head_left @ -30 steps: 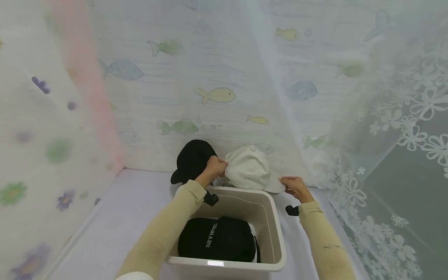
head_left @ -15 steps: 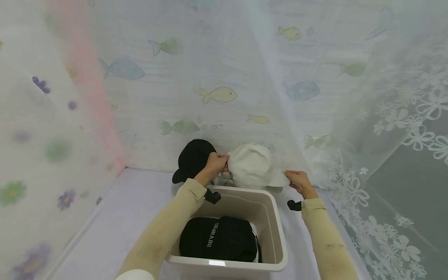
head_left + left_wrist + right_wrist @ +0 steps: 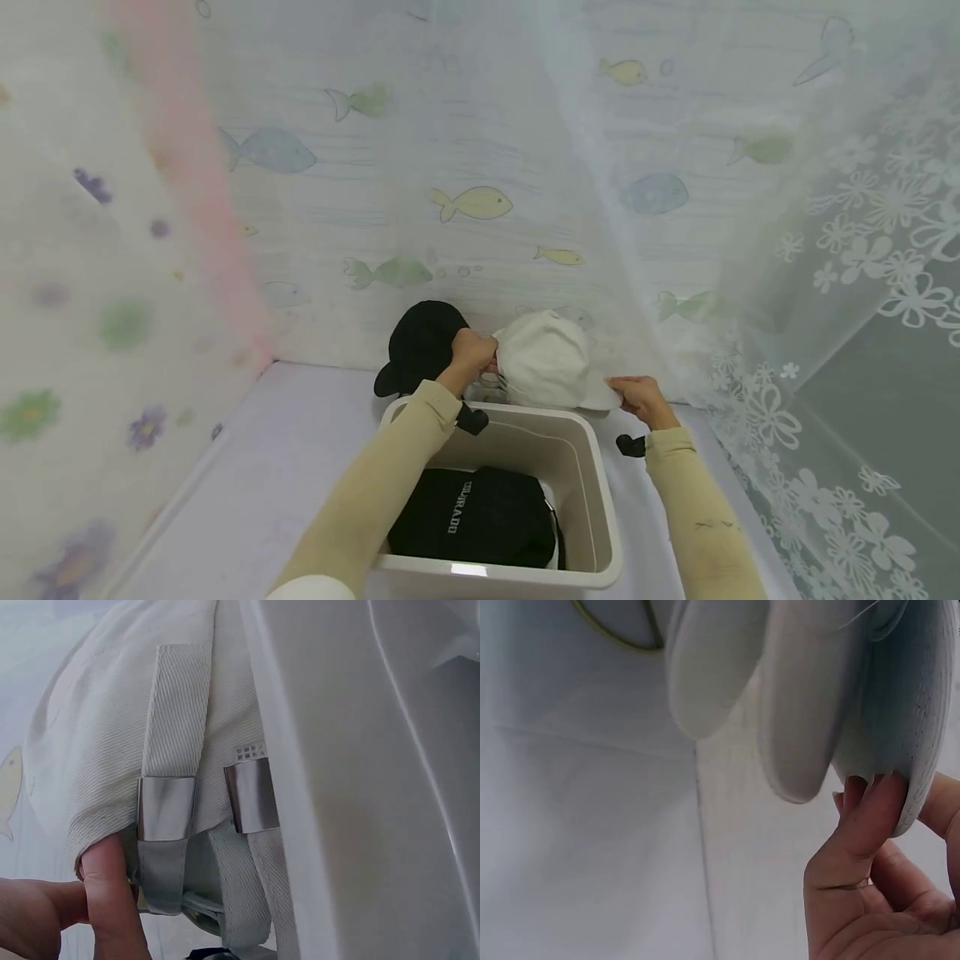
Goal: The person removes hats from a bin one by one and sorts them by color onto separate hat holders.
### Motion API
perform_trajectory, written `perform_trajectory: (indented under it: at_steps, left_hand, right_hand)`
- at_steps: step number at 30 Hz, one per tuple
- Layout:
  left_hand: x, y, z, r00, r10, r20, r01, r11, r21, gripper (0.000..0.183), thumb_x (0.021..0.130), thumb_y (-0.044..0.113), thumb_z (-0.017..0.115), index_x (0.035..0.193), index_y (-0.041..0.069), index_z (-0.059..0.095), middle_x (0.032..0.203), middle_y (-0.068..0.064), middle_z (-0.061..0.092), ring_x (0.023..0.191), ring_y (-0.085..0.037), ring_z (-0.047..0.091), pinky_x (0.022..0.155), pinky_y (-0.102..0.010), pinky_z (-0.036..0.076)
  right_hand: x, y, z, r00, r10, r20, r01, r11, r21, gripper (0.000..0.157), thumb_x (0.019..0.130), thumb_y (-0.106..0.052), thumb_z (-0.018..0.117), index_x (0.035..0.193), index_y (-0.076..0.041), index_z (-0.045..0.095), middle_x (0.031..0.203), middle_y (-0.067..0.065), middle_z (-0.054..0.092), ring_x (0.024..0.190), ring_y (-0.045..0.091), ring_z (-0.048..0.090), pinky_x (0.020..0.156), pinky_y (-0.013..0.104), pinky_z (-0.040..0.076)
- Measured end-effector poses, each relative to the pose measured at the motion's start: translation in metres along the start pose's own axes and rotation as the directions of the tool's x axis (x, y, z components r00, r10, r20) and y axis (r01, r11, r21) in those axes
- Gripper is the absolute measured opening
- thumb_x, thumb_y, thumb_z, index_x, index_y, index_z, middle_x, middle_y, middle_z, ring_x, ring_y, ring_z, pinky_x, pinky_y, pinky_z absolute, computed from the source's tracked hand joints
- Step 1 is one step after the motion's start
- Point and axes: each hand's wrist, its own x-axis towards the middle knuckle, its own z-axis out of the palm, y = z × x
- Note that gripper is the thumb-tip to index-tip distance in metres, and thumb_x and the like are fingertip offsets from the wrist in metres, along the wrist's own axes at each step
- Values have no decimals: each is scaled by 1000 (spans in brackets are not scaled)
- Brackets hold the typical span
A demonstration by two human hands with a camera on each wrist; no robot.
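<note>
A white cap [image 3: 546, 357] is on the far side of the bin, its brim toward the right. My left hand [image 3: 471, 354] pinches its back edge; in the left wrist view, the thumb and finger hold the fabric [image 3: 97, 825] beside a strap with a metal buckle [image 3: 166, 808]. My right hand [image 3: 637, 396] pinches the brim [image 3: 922, 735]. More white brims [image 3: 802, 712] hang beside it in the right wrist view, and a second buckled strap [image 3: 253, 795] shows in the left. Left of these, a black cap [image 3: 422, 342] is partly behind my left hand.
A beige plastic bin [image 3: 606, 517] is in front of me, with black caps [image 3: 495, 521] bearing white lettering inside. The table [image 3: 277, 467] has a pale cover. Behind rises a sheer curtain [image 3: 480, 125] over fish drawings; lacy white flowers hang at right.
The white cap rises slightly and its brim shifts right, then it sinks a little again. Both hands keep their hold and move with it. The black caps stay in place.
</note>
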Motion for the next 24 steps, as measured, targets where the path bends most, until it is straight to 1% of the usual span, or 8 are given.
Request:
perform_trajectory:
  at_steps: [5, 8, 11, 14, 16, 18, 20, 24]
  left_hand:
    - [-4, 0, 3, 1000, -28, -3, 28, 998, 58, 29, 102, 9, 50, 109, -15, 65, 69, -12, 63, 45, -10, 60, 53, -24, 59]
    - [-9, 2, -2, 998, 32, 60, -42, 982, 186, 31, 104, 12, 49, 86, -6, 66, 64, -7, 59, 46, -10, 58, 53, -24, 57]
    - [-14, 13, -11, 978, 157, 140, -201, 894, 401, 49, 102, 10, 48, 53, 10, 51, 51, -1, 52, 44, -10, 50, 46, -21, 45]
    - [-13, 26, -16, 945, 284, 164, -327, 785, 527, 57, 96, 2, 49, 43, 18, 34, 41, 4, 34, 39, -9, 30, 42, -20, 22]
    - [-9, 35, -18, 932, 319, 171, -360, 765, 534, 56, 94, -2, 49, 43, 16, 33, 40, 5, 27, 39, -9, 21, 42, -21, 17]
    - [-4, 40, -19, 933, 318, 167, -358, 787, 502, 47, 93, -3, 49, 49, 10, 41, 46, 1, 28, 43, -10, 18, 45, -24, 19]
    - [1, 42, -18, 944, 279, 178, -330, 829, 451, 33, 95, -2, 50, 65, 0, 62, 59, -5, 48, 46, -11, 31, 47, -27, 34]
    - [14, 45, -15, 958, 191, 213, -255, 908, 333, 31, 99, 2, 51, 123, -11, 67, 119, -24, 65, 76, -22, 60, 80, -42, 59]
  right_hand:
    - [2, 8, -1, 1000, 12, 12, -11, 1000, -3, 50, 98, -13, 66, 136, 17, 53, 77, -7, 63, 66, 4, 57, 60, 18, 51]
    - [-1, 12, -1, 1000, -12, 11, 12, 1000, -12, 53, 99, -14, 65, 137, 18, 51, 79, -7, 63, 67, 3, 58, 61, 18, 52]
    - [-5, 13, -1, 999, -44, 13, 44, 999, -23, 53, 99, -14, 64, 136, 21, 50, 78, -8, 63, 67, 2, 58, 61, 17, 52]
    - [-8, 12, -2, 998, -63, 9, 63, 998, -23, 53, 99, -14, 65, 135, 21, 50, 76, -8, 62, 65, 2, 57, 60, 17, 52]
    - [-9, 11, -3, 997, -71, 7, 72, 997, -18, 53, 99, -15, 65, 135, 21, 51, 77, -9, 62, 66, 1, 57, 60, 16, 52]
    - [-10, 11, -4, 997, -76, 6, 76, 997, -16, 52, 99, -15, 65, 134, 21, 52, 78, -8, 63, 66, 1, 58, 60, 17, 52]
    - [-11, 11, -5, 997, -79, 10, 79, 997, -24, 52, 99, -15, 65, 134, 21, 51, 81, -8, 64, 67, 1, 59, 61, 17, 53]
    - [-9, 10, -7, 997, -75, 3, 75, 996, -45, 52, 100, -16, 65, 135, 20, 51, 83, -6, 63, 68, 2, 59, 61, 17, 53]
